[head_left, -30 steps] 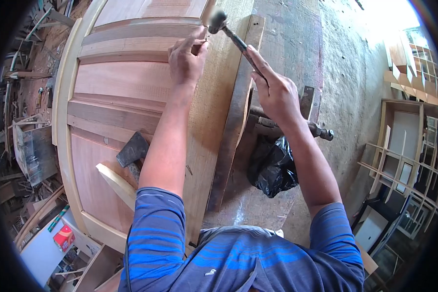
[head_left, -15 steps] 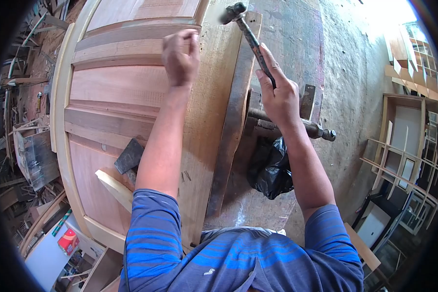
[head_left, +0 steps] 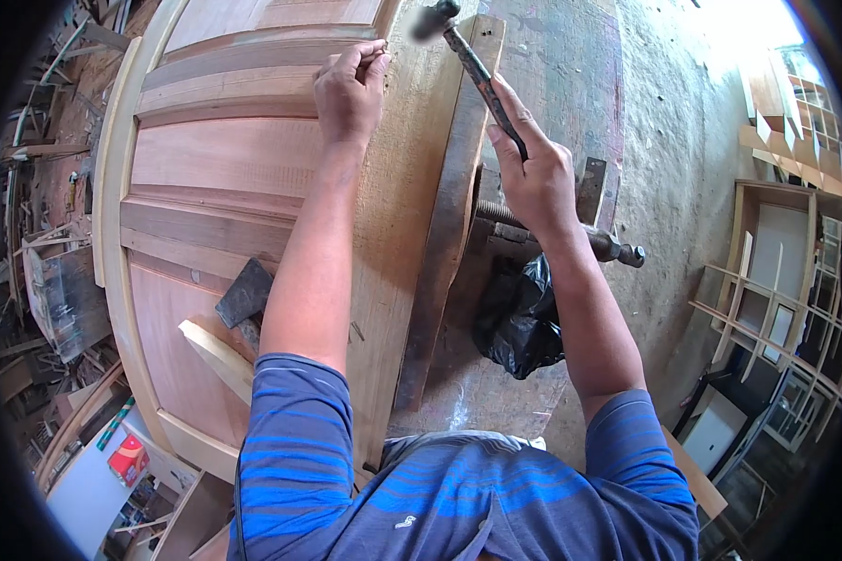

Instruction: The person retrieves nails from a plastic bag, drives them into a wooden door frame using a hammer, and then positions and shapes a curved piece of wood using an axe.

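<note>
My right hand [head_left: 541,182] grips a hammer [head_left: 482,77] by its dark, worn handle, with the head raised and blurred at the top of the view. Its index finger lies along the handle. Left of it, my left hand [head_left: 349,98] is closed in a pinch at the edge of a panelled wooden door [head_left: 220,154]. Whatever tiny thing sits between its fingertips is too small to make out. A few thin nails [head_left: 356,331] lie on the door's near side rail, beside my left forearm.
A dark block-shaped tool [head_left: 245,293] and a pale wooden strip [head_left: 213,348] rest on the door. Right of the door stand a workbench [head_left: 557,56], a vise [head_left: 608,248] and a black plastic bag [head_left: 526,327]. Wooden frames [head_left: 767,280] stand far right; scrap wood lies left.
My left hand has shifted slightly up and its fingers have come together in a pinch at the door's edge. The hammer head has moved slightly up and left.
</note>
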Demonstrator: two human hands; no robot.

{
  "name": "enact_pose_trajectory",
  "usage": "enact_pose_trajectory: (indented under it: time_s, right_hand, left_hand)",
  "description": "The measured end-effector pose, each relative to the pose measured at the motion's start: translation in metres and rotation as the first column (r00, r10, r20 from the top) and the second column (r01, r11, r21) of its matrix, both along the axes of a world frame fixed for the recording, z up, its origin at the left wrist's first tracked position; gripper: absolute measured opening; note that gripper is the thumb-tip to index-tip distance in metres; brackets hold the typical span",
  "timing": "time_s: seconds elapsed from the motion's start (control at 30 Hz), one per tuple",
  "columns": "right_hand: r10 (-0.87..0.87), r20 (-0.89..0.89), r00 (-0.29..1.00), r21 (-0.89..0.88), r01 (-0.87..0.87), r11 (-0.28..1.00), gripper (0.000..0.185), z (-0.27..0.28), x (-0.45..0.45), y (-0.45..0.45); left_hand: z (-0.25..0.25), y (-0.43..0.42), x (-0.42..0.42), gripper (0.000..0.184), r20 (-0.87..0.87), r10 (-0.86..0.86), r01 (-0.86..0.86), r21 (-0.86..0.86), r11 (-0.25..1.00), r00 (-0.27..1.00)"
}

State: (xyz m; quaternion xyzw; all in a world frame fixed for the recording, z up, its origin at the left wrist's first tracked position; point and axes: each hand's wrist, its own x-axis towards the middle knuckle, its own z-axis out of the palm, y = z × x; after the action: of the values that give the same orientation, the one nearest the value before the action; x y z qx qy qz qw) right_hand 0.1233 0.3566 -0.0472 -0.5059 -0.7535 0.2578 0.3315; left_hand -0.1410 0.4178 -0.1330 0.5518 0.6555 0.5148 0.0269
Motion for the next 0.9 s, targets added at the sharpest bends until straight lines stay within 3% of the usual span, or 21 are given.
enact_pose_trajectory:
  time_s: [0.23,0.43,0.5,0.6,0.63,0.73,0.77,0.8,0.87,0.9]
  right_hand:
    - [0.057,0.072,0.996,0.075,-0.063,0.995,0.059,0.003,-0.008,0.009]
    - [0.072,0.109,0.991,0.128,-0.086,0.988,0.061,0.012,-0.017,0.018]
    - [0.081,0.101,0.992,0.191,-0.1,0.976,0.06,0.012,-0.019,0.018]
    - [0.096,0.355,0.93,0.064,-0.127,0.99,0.061,0.014,-0.017,0.02]
    - [0.106,0.36,0.927,0.056,-0.135,0.989,0.061,0.015,-0.016,0.023]
    - [0.114,0.185,0.976,0.211,-0.153,0.966,0.062,0.023,-0.014,0.024]
    - [0.165,0.029,0.986,0.361,-0.165,0.918,0.062,0.021,-0.017,0.026]
    - [0.154,-0.015,0.988,0.314,-0.142,0.939,0.063,0.032,-0.017,0.018]
    - [0.185,-0.091,0.978,0.586,-0.097,0.804,0.063,0.008,-0.024,0.028]
    - [0.112,0.215,0.97,0.349,-0.183,0.919,0.063,0.012,-0.019,0.023]
  left_hand:
    - [0.0,-0.001,-0.001,0.018,-0.004,-0.015,0.015,0.008,1.0,1.0]
    - [-0.002,0.002,-0.004,0.034,-0.093,-0.048,0.053,0.054,0.997,0.995]
    - [-0.003,0.0,-0.004,0.043,-0.07,-0.036,0.035,-0.017,0.999,0.997]
    - [-0.003,0.0,-0.004,0.05,-0.033,-0.032,0.029,-0.079,0.996,0.999]
    - [-0.003,0.0,-0.004,0.051,-0.02,-0.032,0.03,-0.094,0.995,0.999]
    - [-0.002,-0.001,-0.003,0.056,-0.016,-0.052,0.051,-0.051,0.997,0.999]
    - [-0.002,-0.002,-0.003,0.057,-0.018,-0.049,0.048,-0.051,0.998,0.999]
    - [-0.003,-0.002,-0.003,0.058,-0.023,-0.047,0.046,-0.05,0.998,0.999]
    - [-0.001,-0.004,-0.001,0.06,0.025,-0.045,0.047,-0.098,0.994,0.999]
    - [-0.001,-0.005,0.001,0.061,0.077,-0.044,0.054,-0.14,0.989,0.996]
